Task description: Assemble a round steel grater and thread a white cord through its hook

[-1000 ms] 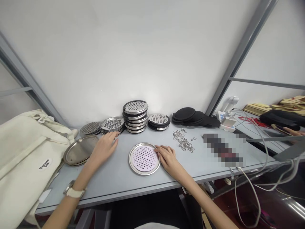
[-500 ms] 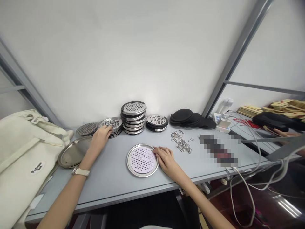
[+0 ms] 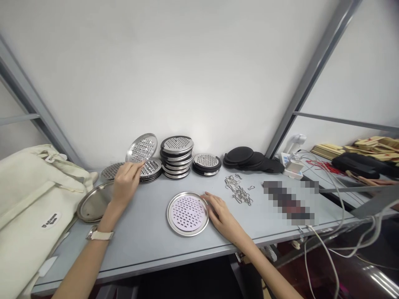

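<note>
My left hand (image 3: 127,182) pinches the edge of a round perforated metal disc (image 3: 142,148), which is tilted up above a low stack of similar discs (image 3: 150,167). In the middle of the table, a shallow round metal tray (image 3: 170,221) holds a lilac perforated disc (image 3: 188,214). My right hand (image 3: 220,214) rests at the tray's right rim, its fingers stretched out and grasping nothing. Left of my left wrist lie large plain metal discs (image 3: 93,203).
Behind stand a tall stack (image 3: 176,158) and a shorter stack (image 3: 206,164) of perforated discs with black bands. Black round pouches (image 3: 239,155), metal clips (image 3: 238,191) and a blurred item (image 3: 288,203) lie right. A cream bag (image 3: 28,199) stands left. A co-worker's hand (image 3: 374,181) shows far right.
My left hand has lifted one perforated disc off the low stack and tilted it up, drawing slightly back and left. My right hand stays at the tray's rim.
</note>
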`<state>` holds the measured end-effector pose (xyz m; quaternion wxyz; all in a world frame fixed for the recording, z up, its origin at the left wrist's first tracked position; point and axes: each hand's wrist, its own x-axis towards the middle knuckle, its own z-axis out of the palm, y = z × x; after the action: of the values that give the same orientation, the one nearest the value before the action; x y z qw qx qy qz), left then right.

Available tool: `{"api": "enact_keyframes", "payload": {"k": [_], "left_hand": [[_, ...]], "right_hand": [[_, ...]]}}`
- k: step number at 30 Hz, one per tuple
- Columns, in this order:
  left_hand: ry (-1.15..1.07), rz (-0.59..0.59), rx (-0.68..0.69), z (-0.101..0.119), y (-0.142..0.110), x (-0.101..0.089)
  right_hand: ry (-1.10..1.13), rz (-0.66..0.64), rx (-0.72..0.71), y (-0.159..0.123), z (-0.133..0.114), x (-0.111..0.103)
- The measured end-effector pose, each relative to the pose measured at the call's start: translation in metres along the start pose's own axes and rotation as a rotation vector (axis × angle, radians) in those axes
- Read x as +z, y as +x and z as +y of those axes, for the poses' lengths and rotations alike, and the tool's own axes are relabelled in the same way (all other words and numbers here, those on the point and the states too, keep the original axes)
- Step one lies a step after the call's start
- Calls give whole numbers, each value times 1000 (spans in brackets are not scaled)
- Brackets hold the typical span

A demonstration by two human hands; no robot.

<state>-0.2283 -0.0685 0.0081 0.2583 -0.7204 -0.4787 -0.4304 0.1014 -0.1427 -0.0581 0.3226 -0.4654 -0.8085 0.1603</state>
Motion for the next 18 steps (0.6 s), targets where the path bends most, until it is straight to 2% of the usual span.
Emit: {"api": "enact_keyframes", "payload": {"k": [2, 4, 6, 7, 10, 12, 14, 18], "left_hand": [[-86, 153, -60, 11, 4, -12], [-251, 242, -164, 21, 8, -23], [-535, 235, -291, 28, 12, -31], [-714, 189, -362, 30, 13, -33], [-1202, -40, -553, 36, 13, -31], [-1433, -312, -681, 43, 10, -23], [-1570, -610, -796, 53, 6, -13], [-1644, -902, -1001, 68, -4, 7]], "right_hand": [[52, 19, 10, -1, 0, 0], [86, 29, 40, -2, 1, 0], [118, 36, 72, -1, 2, 0], [139, 44, 86, -1, 2, 0], [235, 74, 112, -1, -1, -3], [322, 73, 113, -1, -5, -7], [402, 50, 106, -2, -8, -10], [500, -9, 95, -2, -8, -14]]}}
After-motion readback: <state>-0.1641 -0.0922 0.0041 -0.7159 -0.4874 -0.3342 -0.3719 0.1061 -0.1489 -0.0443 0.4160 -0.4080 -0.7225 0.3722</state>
